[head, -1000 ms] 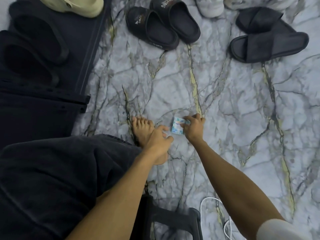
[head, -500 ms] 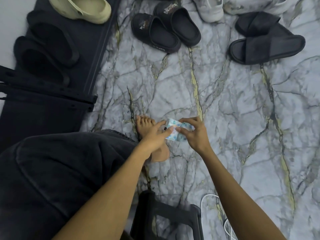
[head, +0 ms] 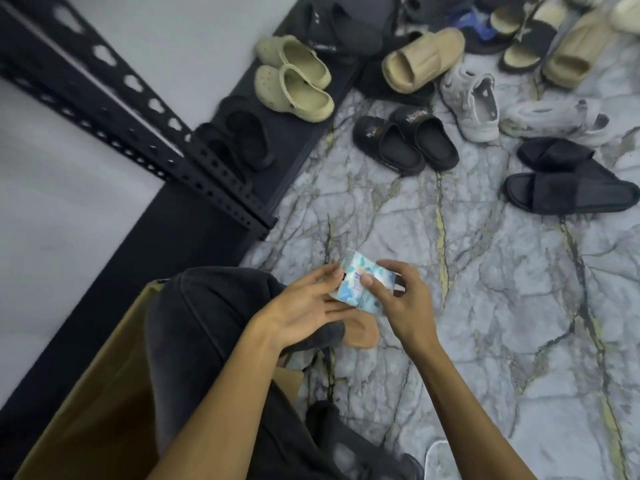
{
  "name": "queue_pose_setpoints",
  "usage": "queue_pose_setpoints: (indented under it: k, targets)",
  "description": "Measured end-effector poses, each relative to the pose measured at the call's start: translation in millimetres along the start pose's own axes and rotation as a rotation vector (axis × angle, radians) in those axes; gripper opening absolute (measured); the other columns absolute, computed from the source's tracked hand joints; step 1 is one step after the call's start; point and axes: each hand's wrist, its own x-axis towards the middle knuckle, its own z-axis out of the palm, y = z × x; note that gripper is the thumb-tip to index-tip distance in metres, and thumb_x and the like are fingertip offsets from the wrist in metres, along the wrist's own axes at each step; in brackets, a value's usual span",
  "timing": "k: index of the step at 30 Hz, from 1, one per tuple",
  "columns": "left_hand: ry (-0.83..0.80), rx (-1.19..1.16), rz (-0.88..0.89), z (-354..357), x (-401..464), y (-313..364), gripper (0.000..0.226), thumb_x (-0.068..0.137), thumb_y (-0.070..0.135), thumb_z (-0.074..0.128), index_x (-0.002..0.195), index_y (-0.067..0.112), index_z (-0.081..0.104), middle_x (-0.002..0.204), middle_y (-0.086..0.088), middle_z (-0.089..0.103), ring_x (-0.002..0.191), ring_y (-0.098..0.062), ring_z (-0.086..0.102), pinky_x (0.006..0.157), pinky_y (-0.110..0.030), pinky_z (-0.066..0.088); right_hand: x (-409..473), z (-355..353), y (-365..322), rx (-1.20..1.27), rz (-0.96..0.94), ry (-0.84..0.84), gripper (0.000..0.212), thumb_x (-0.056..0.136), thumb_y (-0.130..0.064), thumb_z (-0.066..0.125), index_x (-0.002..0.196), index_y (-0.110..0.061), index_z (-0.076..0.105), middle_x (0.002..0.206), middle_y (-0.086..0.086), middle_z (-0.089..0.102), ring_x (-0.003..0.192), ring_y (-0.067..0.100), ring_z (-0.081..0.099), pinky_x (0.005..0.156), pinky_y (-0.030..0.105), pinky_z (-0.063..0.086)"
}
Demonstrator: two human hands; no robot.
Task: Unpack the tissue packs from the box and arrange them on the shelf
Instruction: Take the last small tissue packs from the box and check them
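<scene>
Blue-patterned plastic tissue pack (head: 360,285) is pinched between left hand (head: 304,306) and right hand (head: 398,299) (unshelved); black slotted-metal shelf (head: 145,109) awaits.

You've got the tissue pack (head: 360,284) up off the marble floor (head: 485,306), just above your bare foot (head: 360,332) and right of your knee. It's a small, soft, white plastic-wrapped pack with pale blue and teal blotches (the label print is too blurred to read). It's tilted, top corner pointing away from you. The box (head: 104,393), brown cardboard, sits to the pack's left beneath your leg, beside the black shelf (head: 221,188).
</scene>
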Motion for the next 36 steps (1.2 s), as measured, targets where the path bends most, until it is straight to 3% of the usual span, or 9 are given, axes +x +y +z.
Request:
queue_pose_setpoints:
  k: [3, 7, 10, 13, 18, 24, 29, 33, 36]
  targets:
    - [0.032, 0.022, 0.097, -8, -36, 8, 0.042, 0.098, 0.018, 0.063, 0.135, 0.000, 0.054, 0.131, -0.027, 0.063, 0.120, -0.043, 0.063, 0.103, -0.055, 0.051, -14, 14, -32, 0.051, -0.019, -0.118, 0.038, 0.079, -0.040, 0.083, 0.100, -0.015, 0.064, 0.094, 0.007, 0.071, 0.086, 0.027, 0.072, 0.065, 0.045, 0.061]
    - [0.156, 0.290, 0.289, -18, -93, 26, 0.041, 0.090, 0.021, 0.077, 0.127, 0.013, 0.062, 0.117, -0.021, 0.072, 0.108, -0.037, 0.070, 0.091, -0.052, 0.059, -37, 33, -73, 0.067, -0.072, -0.202, 0.040, 0.082, -0.043, 0.076, 0.100, -0.011, 0.061, 0.084, 0.004, 0.068, 0.075, 0.019, 0.067, 0.063, 0.038, 0.054]
    - [0.304, 0.424, 0.484, -36, -129, 30, 0.052, 0.075, 0.027, 0.091, 0.121, 0.025, 0.066, 0.114, -0.006, 0.073, 0.107, -0.022, 0.070, 0.094, -0.045, 0.058, -52, 51, -100, 0.144, -0.041, -0.279, 0.031, 0.092, -0.044, 0.067, 0.107, -0.017, 0.068, 0.094, 0.012, 0.069, 0.085, 0.020, 0.065, 0.076, 0.043, 0.053]
    - [0.401, 0.457, 0.649, -52, -165, 29, 0.062, 0.067, 0.022, 0.096, 0.122, 0.022, 0.069, 0.115, 0.002, 0.072, 0.105, -0.013, 0.069, 0.096, -0.037, 0.057, -71, 70, -133, 0.319, 0.091, -0.430, 0.025, 0.100, -0.024, 0.056, 0.118, -0.011, 0.069, 0.109, 0.017, 0.068, 0.098, 0.028, 0.063, 0.080, 0.041, 0.050]
    - [0.441, 0.282, 0.826, -79, -227, 20, 0.050, 0.070, 0.008, 0.092, 0.114, 0.014, 0.068, 0.104, -0.003, 0.076, 0.096, -0.019, 0.074, 0.082, -0.033, 0.061, -115, 114, -181, 0.229, 0.002, -0.648, 0.029, 0.097, -0.002, 0.052, 0.123, -0.003, 0.065, 0.121, 0.024, 0.068, 0.109, 0.037, 0.067, 0.093, 0.048, 0.050]
    - [0.463, 0.004, 0.941, -125, -314, 8, 0.051, 0.078, 0.030, 0.079, 0.121, 0.012, 0.058, 0.112, -0.008, 0.075, 0.107, -0.024, 0.071, 0.090, -0.042, 0.059, -166, 186, -224, 0.149, -0.104, -0.816, 0.027, 0.082, -0.009, 0.067, 0.109, -0.003, 0.065, 0.106, 0.018, 0.070, 0.094, 0.030, 0.069, 0.077, 0.039, 0.056]
    - [0.558, -0.286, 1.090, -161, -405, -9, 0.049, 0.083, 0.021, 0.071, 0.130, 0.013, 0.061, 0.122, -0.005, 0.073, 0.114, -0.021, 0.069, 0.096, -0.040, 0.057, -219, 261, -264, 0.176, -0.131, -1.027, 0.024, 0.078, -0.003, 0.067, 0.100, -0.008, 0.058, 0.090, 0.009, 0.066, 0.084, 0.022, 0.065, 0.065, 0.029, 0.056]
    - [0.713, -0.483, 1.211, -185, -470, -32, 0.039, 0.091, 0.012, 0.068, 0.128, 0.005, 0.061, 0.120, -0.012, 0.073, 0.113, -0.026, 0.070, 0.096, -0.045, 0.058, -283, 321, -291, 0.161, -0.209, -1.195, 0.034, 0.095, -0.002, 0.058, 0.126, -0.013, 0.067, 0.104, 0.008, 0.070, 0.095, 0.019, 0.069, 0.078, 0.032, 0.059]
    - [0.883, -0.515, 1.274, -198, -513, -51, 0.033, 0.089, 0.011, 0.071, 0.121, 0.006, 0.063, 0.110, -0.011, 0.076, 0.105, -0.024, 0.073, 0.090, -0.037, 0.060, -332, 357, -305, 0.111, -0.321, -1.238, 0.027, 0.090, -0.011, 0.066, 0.116, -0.006, 0.070, 0.112, 0.016, 0.071, 0.107, 0.025, 0.070, 0.086, 0.038, 0.059]
